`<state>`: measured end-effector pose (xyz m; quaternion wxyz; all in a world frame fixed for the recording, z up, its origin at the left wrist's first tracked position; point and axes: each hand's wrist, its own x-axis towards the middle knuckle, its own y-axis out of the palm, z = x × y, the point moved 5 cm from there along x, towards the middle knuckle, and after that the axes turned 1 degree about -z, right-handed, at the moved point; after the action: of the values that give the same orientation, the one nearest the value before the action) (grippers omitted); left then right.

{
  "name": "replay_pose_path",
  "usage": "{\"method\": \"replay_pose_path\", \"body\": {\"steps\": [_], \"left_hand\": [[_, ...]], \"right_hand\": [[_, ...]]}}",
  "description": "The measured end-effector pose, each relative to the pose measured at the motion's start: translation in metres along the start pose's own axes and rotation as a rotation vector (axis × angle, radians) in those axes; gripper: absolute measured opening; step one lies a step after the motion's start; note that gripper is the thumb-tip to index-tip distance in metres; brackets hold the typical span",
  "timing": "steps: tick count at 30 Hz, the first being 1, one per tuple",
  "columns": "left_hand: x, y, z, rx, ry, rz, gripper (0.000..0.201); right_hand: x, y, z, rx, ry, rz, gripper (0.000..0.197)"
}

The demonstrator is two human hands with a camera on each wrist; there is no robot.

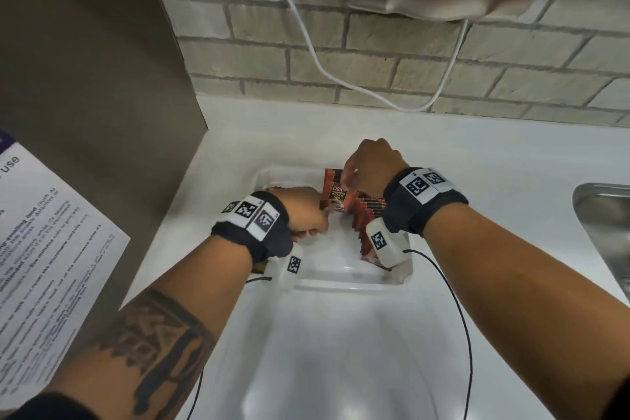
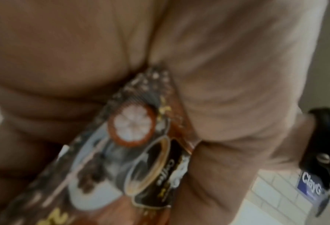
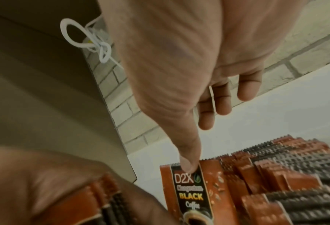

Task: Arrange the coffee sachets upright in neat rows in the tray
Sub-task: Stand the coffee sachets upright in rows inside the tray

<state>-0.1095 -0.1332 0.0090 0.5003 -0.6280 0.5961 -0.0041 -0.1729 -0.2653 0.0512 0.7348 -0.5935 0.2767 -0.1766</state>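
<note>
Left hand [image 1: 303,211] grips a few sachets [image 2: 133,144]. Right hand [image 1: 370,165] pinches the top of one sachet [image 3: 191,193] standing by a row [image 1: 370,215] in the tray [image 1: 337,280].

tray [image 1: 341,283]: clear plastic, sitting on the white counter [image 1: 477,164]
sachets [image 1: 370,206]: orange-brown row standing along the tray's right side
left hand [image 1: 301,211]: inside the tray, fingers curled by the front sachet
right hand [image 1: 370,165]: on the row's top
sink [image 1: 603,225]: far right
cable [image 1: 306,34]: white, hanging down the brick wall
</note>
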Motion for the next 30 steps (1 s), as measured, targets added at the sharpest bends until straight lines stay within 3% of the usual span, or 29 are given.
{"method": "replay_pose_path", "body": {"steps": [5,9,17,25,30], "left_hand": [[0.02,0.009,-0.011,0.203,-0.004,0.087,0.035],[0.032,0.017,-0.012,0.3,-0.013,0.139,0.024],[0.041,0.021,-0.019,0.314,0.033,0.136,0.021],[0.048,0.019,-0.013,0.232,0.023,0.12,0.045],[0.048,0.019,-0.013,0.241,0.041,0.111,0.036]], "right_hand": [[0.009,0.014,0.003,-0.132,-0.019,0.055,0.024],[0.014,0.021,0.003,-0.152,-0.032,0.059,0.027],[0.012,0.023,0.002,-0.14,-0.047,0.051,0.021],[0.009,0.02,0.0,-0.081,-0.03,0.058,0.017],[0.009,0.015,-0.001,-0.063,-0.036,0.068,0.016]]}}
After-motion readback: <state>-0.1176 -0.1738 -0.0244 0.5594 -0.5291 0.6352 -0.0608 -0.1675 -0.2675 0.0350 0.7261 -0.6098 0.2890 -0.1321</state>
